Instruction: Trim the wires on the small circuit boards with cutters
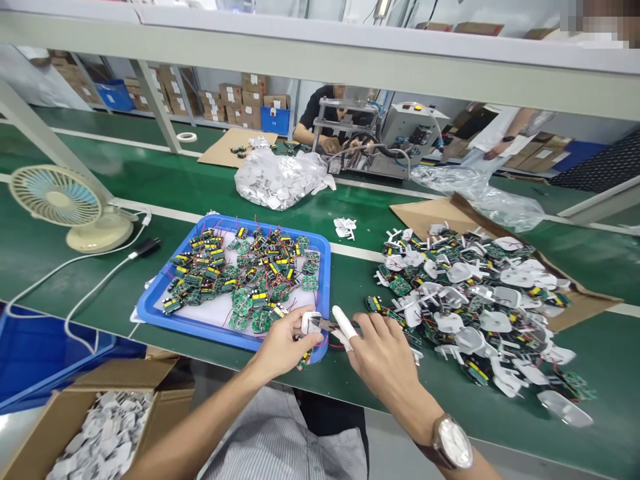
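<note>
My left hand (pixel 284 345) is closed on a small white plastic part (pixel 310 323), over the front right of the blue tray (pixel 325 267). Part of a green circuit board (pixel 303 361) shows just under its fingers. In my right hand (pixel 387 353) is a pair of pliers (pixel 326 325), whose jaws touch the white part. A white cover (pixel 344 321) wraps one finger of this hand. Green circuit boards (pixel 242 301) with yellow components and thin wires fill much of the tray. To the right lies a heap of boards joined to white plastic pieces (pixel 470 339).
A fan (pixel 63 200) and a cable with a black plug (pixel 145 248) stand at left. Behind the tray sit a bag of white parts (pixel 280 179) and loose white pieces (pixel 345 228). A carton (pixel 173 400) of white pieces is below. Co-workers and a machine (pixel 400 143) are beyond.
</note>
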{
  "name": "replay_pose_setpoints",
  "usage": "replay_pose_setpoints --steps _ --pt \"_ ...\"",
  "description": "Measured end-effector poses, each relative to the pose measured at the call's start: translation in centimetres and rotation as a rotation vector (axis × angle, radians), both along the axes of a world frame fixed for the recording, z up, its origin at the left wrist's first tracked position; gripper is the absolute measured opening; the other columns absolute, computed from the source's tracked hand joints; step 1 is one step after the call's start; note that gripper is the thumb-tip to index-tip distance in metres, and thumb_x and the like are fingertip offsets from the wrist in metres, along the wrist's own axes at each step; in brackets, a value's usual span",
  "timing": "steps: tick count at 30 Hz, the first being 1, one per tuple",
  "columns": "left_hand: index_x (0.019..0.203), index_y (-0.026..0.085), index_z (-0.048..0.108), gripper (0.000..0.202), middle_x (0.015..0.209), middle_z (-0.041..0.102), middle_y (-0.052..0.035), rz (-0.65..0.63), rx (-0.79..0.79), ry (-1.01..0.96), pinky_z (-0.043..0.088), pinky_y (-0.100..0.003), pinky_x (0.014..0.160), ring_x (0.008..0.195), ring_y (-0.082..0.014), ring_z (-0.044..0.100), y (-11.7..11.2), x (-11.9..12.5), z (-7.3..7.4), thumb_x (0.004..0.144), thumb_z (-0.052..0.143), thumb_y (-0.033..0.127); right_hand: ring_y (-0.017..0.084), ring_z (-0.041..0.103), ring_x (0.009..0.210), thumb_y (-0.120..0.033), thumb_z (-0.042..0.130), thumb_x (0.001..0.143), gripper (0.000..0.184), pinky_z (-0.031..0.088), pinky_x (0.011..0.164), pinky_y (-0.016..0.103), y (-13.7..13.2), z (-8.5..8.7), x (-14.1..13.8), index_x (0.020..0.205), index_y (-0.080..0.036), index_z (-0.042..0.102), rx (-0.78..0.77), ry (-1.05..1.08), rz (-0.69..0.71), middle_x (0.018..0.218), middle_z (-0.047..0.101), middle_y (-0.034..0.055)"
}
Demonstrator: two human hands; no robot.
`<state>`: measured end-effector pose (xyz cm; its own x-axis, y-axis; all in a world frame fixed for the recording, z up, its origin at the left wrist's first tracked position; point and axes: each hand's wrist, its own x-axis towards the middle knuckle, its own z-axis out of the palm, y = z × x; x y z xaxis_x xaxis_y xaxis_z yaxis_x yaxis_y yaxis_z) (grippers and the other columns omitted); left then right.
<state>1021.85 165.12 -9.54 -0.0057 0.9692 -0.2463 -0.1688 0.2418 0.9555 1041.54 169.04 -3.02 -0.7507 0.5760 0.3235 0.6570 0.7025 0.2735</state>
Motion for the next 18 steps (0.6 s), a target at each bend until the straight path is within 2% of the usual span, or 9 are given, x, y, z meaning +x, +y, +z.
replay_pose_setpoints --steps 5,7,10,14,16,18 --pt "0.154 0.019 0.041 0.083 0.104 0.077 -0.0084 -0.031 -0.031 0.001 0.056 -0.023 0.058 0.086 -0.0204 0.072 0.1 -0.2 0.0 0.080 0.076 0.028 0.027 0.048 0.087 -0.012 0.070 0.084 0.017 0.035 0.082 0.041 -0.2 0.3 -0.4 0.070 -0.020 0.067 0.033 -0.045 -0.018 0.094 0.064 0.0113" --pt "0.157 0.020 0.037 0.087 0.103 0.077 -0.0075 -0.041 -0.016 0.011 0.055 -0.021 0.055 0.083 -0.0191 0.071 0.2 -0.2 0.0 0.080 0.076 0.028 0.027 0.048 0.087 -0.015 0.073 0.082 0.015 0.035 0.080 0.041 0.1 0.6 -0.4 0.069 -0.021 0.067 0.009 -0.060 -0.013 0.089 0.063 0.0100" --pt "0.155 0.021 0.042 0.083 0.095 0.076 -0.0045 -0.077 0.005 0.035 0.055 -0.021 0.056 0.071 -0.0147 0.067 0.1 -0.4 0.2 0.079 0.076 0.028 0.027 0.050 0.089 -0.018 0.077 0.078 0.011 0.036 0.078 0.040 1.2 0.8 -0.2 0.072 -0.021 0.068 -0.058 -0.090 -0.001 0.088 0.063 0.0093" --pt "0.154 0.021 0.045 0.079 0.082 0.074 -0.0016 -0.162 -0.029 0.060 0.051 -0.021 0.049 0.052 -0.0105 0.059 0.1 -0.5 0.2 0.081 0.075 0.029 0.025 0.052 0.091 -0.015 0.076 0.076 0.011 0.037 0.085 0.040 2.9 0.5 0.2 0.083 -0.020 0.069 -0.217 -0.120 0.070 0.094 0.064 0.0077" --pt "0.153 0.021 0.045 0.080 0.082 0.074 -0.0018 -0.171 -0.029 0.053 0.051 -0.021 0.050 0.053 -0.0110 0.060 0.1 -0.5 0.1 0.080 0.076 0.029 0.024 0.052 0.090 -0.013 0.075 0.075 0.014 0.037 0.089 0.041 3.3 0.4 0.4 0.086 -0.020 0.069 -0.260 -0.120 0.096 0.096 0.064 0.0067" --pt "0.153 0.020 0.046 0.080 0.084 0.074 -0.0026 -0.155 -0.020 0.045 0.052 -0.021 0.053 0.058 -0.0120 0.062 0.2 -0.5 0.0 0.079 0.077 0.029 0.025 0.052 0.091 -0.013 0.075 0.075 0.016 0.036 0.088 0.041 3.3 0.6 0.5 0.088 -0.019 0.070 -0.236 -0.124 0.089 0.096 0.064 0.0072"
